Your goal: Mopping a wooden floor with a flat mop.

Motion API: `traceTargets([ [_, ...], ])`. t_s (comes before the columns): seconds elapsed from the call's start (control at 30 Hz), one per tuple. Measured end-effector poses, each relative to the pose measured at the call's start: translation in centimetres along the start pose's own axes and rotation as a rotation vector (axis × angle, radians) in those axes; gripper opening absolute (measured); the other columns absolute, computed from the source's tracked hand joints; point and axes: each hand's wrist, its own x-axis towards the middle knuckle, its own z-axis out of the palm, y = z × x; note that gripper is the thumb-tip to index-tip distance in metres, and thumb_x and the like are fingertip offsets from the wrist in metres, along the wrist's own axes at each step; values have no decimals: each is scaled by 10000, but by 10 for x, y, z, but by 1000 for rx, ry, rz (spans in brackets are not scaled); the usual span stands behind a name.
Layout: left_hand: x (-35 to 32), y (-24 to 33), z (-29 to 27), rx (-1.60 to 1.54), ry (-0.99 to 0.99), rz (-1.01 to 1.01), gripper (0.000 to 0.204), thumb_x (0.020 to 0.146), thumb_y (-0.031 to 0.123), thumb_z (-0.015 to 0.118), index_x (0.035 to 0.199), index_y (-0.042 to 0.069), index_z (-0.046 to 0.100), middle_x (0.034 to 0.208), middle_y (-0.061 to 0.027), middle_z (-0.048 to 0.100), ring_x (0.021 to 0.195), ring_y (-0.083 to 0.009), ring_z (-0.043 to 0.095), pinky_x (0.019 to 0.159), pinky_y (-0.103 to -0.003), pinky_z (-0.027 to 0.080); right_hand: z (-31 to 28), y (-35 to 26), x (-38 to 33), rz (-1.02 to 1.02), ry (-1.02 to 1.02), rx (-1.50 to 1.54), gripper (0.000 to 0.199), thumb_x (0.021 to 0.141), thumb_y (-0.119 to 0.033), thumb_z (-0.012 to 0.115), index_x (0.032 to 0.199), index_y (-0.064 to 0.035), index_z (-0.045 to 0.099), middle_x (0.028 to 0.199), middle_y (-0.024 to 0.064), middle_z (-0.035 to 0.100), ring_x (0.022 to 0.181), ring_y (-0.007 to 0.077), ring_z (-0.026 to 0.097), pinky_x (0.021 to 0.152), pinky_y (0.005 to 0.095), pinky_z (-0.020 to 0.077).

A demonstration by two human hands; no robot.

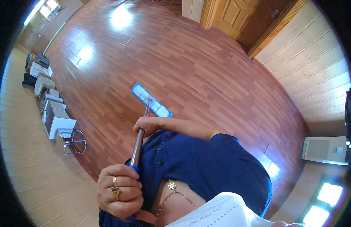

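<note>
A flat mop lies angled across the floor, its head [152, 100] white on top with a bright blue fringe. From the middle of the head a metal mop handle [137, 148] rises toward me, with a blue grip near its top. My left hand [119, 191], with gold rings on it, is wrapped round the upper end at the blue grip. Further down the shaft, my right hand [147, 125] is closed round the bare metal, its forearm reaching across in front of my navy top.
Along the left wall stand white and grey cabinets [59, 118] and a round metal-framed stool [74, 142]. A wooden door [239, 17] is at the far right. Near the right wall is a white and grey unit [323, 149]. Wood-pattern flooring [205, 79] spreads around the mop.
</note>
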Motion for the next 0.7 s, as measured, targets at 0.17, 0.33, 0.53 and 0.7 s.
traceTargets([
  [0.17, -1, 1, 2, -27, -57, -24, 429, 655, 465, 805, 723, 106, 581, 606, 7, 575, 544, -142, 605, 584, -276, 497, -10, 6, -24, 103, 26, -104, 79, 617, -116, 668, 686, -106, 631, 694, 129, 630, 695, 346, 623, 598, 436, 485],
  [0.33, -8, -37, 21, -127, 1, 23, 420, 668, 443, 815, 727, 95, 588, 629, -8, 585, 583, -167, 618, 585, -308, 475, -41, 25, -86, 230, 127, -232, 100, 622, -152, 681, 700, -113, 633, 701, 136, 628, 702, 350, 624, 597, 444, 481],
  [0.53, 13, -76, 84, -213, 65, -88, 269, 709, 267, 805, 759, 88, 610, 683, -33, 626, 650, -203, 653, 739, -424, 445, -75, 51, -200, 483, 401, -316, 290, 778, -338, 697, 697, -77, 601, 712, 165, 612, 713, 366, 611, 605, 454, 464],
  [0.7, 37, -117, 145, -307, -102, -181, 179, 708, 130, 768, 797, 105, 615, 730, -32, 645, 759, -204, 670, 866, -428, 420, -93, 65, -321, 634, 587, -417, 316, 797, -309, 680, 679, -51, 540, 680, 173, 569, 649, 356, 569, 567, 439, 430],
])
